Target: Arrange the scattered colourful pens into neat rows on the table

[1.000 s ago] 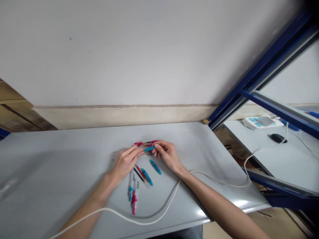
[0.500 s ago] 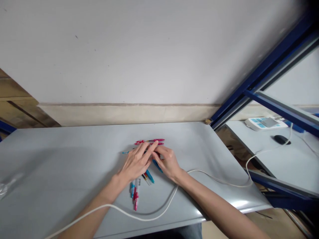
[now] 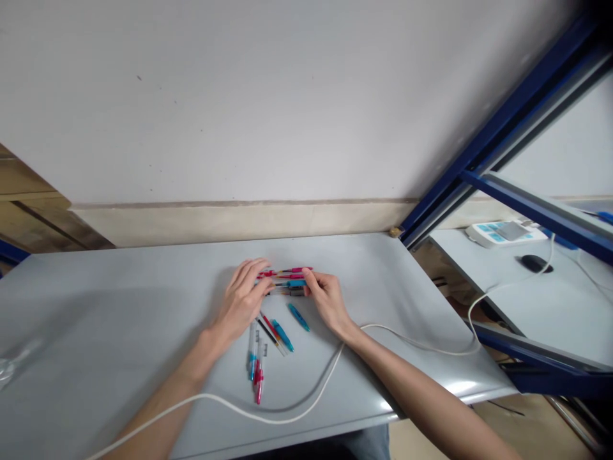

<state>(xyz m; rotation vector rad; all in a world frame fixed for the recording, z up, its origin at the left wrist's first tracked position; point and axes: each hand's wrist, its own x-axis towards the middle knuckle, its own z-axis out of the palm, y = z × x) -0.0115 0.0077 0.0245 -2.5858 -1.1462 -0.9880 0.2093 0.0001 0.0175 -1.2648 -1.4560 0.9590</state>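
Note:
Several pink and blue pen parts lie side by side in a row between my hands, among them a pink pen barrel [image 3: 301, 269]. My left hand [image 3: 243, 299] covers the row's left end, with its fingers spread and bent over the pens. My right hand [image 3: 327, 300] is closed at the right end, thumb and finger on a blue pen barrel [image 3: 295, 283]. Below the blue one is a dark grey barrel [image 3: 293, 292]. Closer to me lie two loose blue barrels, one a blue grip piece [image 3: 299, 317], thin ink refills [image 3: 271, 332], and clear pen tubes with blue and pink ends [image 3: 260, 377].
A white cable [image 3: 268, 420] crosses the grey table [image 3: 143, 332] and my left forearm. Clear plastic [image 3: 7, 367] lies at the left edge. Beyond the blue frame [image 3: 445, 172] at right are a white device [image 3: 505, 233] and a black mouse [image 3: 536, 263] on another table.
My hands have moved apart, the left one leftward and the right one slightly up toward the row. The blue barrel in the row and the loose blue ones now show between them.

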